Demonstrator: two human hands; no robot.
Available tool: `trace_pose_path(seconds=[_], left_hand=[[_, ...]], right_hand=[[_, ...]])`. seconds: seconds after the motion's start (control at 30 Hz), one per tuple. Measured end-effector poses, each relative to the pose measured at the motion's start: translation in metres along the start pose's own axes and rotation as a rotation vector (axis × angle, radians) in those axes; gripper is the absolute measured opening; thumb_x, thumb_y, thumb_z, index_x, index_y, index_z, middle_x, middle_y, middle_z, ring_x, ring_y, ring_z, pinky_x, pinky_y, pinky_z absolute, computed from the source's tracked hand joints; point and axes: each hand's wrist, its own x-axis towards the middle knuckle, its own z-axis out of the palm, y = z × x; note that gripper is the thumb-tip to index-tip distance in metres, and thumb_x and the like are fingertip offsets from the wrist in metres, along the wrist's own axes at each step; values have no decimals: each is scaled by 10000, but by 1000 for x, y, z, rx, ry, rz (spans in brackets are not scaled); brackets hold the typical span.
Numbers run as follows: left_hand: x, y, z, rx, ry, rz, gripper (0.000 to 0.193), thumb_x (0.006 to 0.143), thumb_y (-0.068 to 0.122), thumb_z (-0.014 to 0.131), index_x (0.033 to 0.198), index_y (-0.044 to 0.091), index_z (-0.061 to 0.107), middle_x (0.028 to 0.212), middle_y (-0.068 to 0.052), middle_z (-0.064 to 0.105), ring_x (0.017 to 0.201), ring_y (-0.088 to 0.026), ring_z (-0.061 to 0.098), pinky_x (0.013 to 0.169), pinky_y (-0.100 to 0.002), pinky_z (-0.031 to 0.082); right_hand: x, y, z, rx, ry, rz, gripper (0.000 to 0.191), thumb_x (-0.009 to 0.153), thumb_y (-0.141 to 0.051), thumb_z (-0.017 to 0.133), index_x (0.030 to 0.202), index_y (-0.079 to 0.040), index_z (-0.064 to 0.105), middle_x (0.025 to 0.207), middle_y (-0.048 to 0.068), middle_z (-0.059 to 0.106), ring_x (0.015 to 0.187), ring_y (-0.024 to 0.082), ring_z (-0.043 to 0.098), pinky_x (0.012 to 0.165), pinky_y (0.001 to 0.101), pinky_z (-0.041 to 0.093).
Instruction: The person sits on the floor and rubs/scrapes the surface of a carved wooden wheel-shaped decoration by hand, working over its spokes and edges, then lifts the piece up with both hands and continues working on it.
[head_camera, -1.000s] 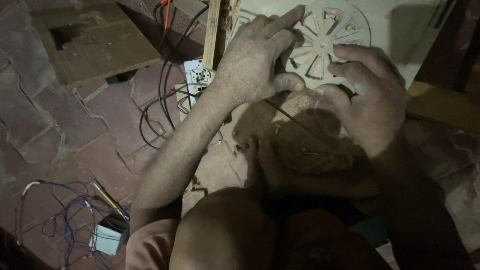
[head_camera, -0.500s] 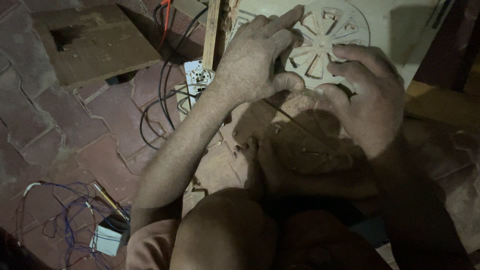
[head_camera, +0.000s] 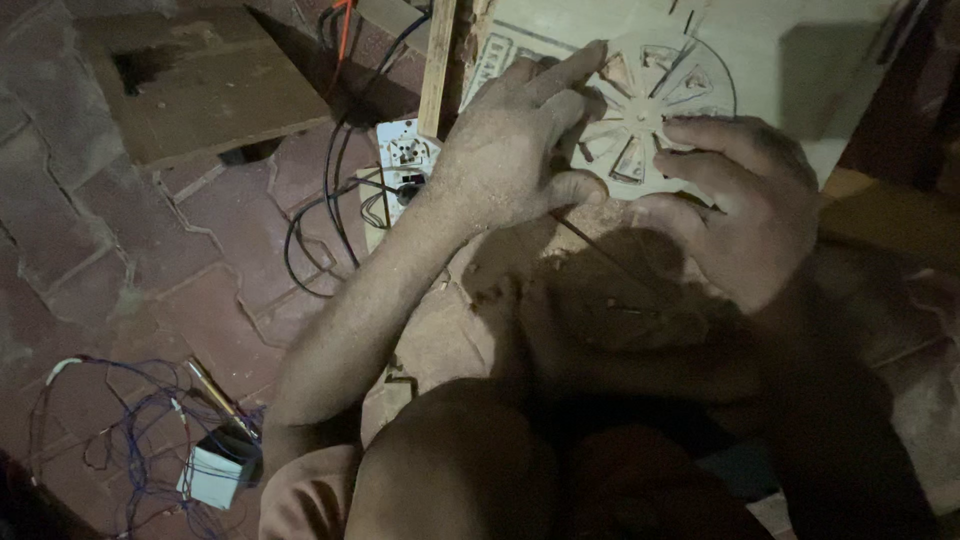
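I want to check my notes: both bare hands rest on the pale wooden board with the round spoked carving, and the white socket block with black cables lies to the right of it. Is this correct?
Not quite. The head view shows the white socket block with black cables lying to the left of the pale wooden board with the round spoked carving, not the right. Left hand and right hand rest on it.

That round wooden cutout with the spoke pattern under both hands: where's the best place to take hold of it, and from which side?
Probably by the outer rim of the round wooden cutout, coming from its near edge. It lies flat on the pale board, and its spokes look thin between the openings, so the rim seems the sturdier part. The left hand and right hand already rest on its two near sides.
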Motion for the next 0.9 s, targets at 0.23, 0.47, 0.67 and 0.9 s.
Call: trace_pose_path(seconds=[0.23, 0.47, 0.67, 0.9], left_hand=[[-8, -3, 1, -30, -14, 28, 819, 748, 656, 862, 1279, 56, 691, 1609, -100, 443, 1177, -319, 589, 1029, -475, 548], [-5, -6, 3, -52, 7, 51, 828, 746, 665, 874, 1284, 62, 696, 1615, -106, 438, 1141, -304, 584, 1019, -453, 554], [-3, -2, 7, -55, 8, 9, 782, 693, 571, 922, 1269, 89, 704, 1611, -93, 441, 1180, -305, 574, 1030, -450, 550], [1, -1, 9, -68, 27, 45, 781, 681, 561, 941, 1258, 90, 706, 1604, -105, 439, 1291, -329, 558, 1081, -462, 542]], right_hand=[[0, 4, 1, 31, 13, -76, 437, 809, -273, 954, 1139, -49, 775, 1345, 61, 699, 1269, 224, 674, 1082, 388, 546], [-3, 1, 4, 67, 24, -6, 392, 862, -233, 936, 1165, -47, 772, 1372, 73, 692, 1271, 214, 688, 1067, 350, 585], [1, -5, -3, 49, 35, -20, 375, 814, -183, 918, 1102, 2, 765, 1295, 117, 694, 1184, 249, 698, 982, 353, 599], [0, 0, -8, 80, -50, -5, 380, 894, -215, 907, 1178, -16, 751, 1357, 119, 694, 1240, 235, 713, 1004, 343, 613]])
